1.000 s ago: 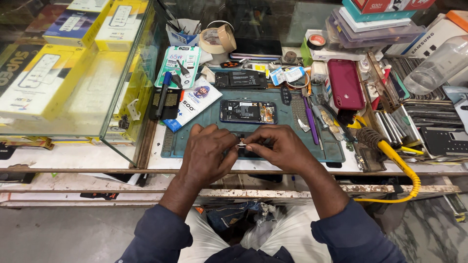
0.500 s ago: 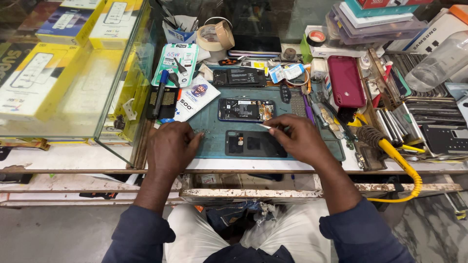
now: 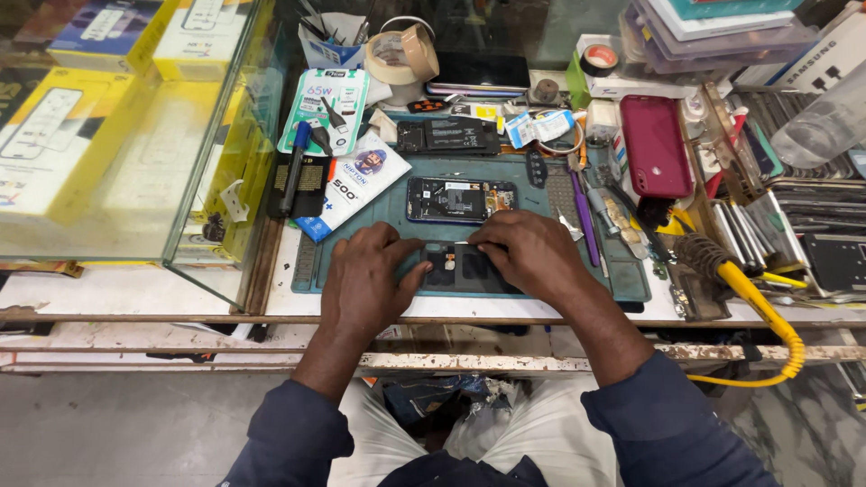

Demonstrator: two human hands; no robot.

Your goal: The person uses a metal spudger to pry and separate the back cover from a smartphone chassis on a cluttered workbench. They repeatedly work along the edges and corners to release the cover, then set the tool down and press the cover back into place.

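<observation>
- Head view: A person seated at a cluttered repair bench presses both hands onto a dark phone back panel [image 3: 460,269] lying at the near edge of a teal work mat [image 3: 631,281].
- The left hand [image 3: 365,280] lies flat beside the panel's left end, fingers loosely spread, thumb touching the panel; it grips nothing.
- The right hand [image 3: 532,257] covers the panel's right end, fingers curled and pinched at its top edge; what, if anything, sits between the fingertips cannot be made out.
- Just beyond the hands, an opened phone [image 3: 460,198] lies face down on the mat, its circuit boards exposed.
- The mat rests on a worn white counter [image 3: 135,289] with a chipped front edge; grey floor shows below, and the person's dark blue sleeves and pale trousers fill the lower frame.
- To the left stands a glass display case [image 3: 135,162] holding yellow and blue phone boxes.
- Left of the mat lie a white-and-green charger package [image 3: 325,108] and a blue-and-white card packet [image 3: 352,185].
- A roll of tan tape [image 3: 401,54] sits at the back, a red phone case [image 3: 654,144] to the right.
- A soldering iron with a yellow cable [image 3: 749,293] rests at the mat's right side, near racks of metal tools.
</observation>
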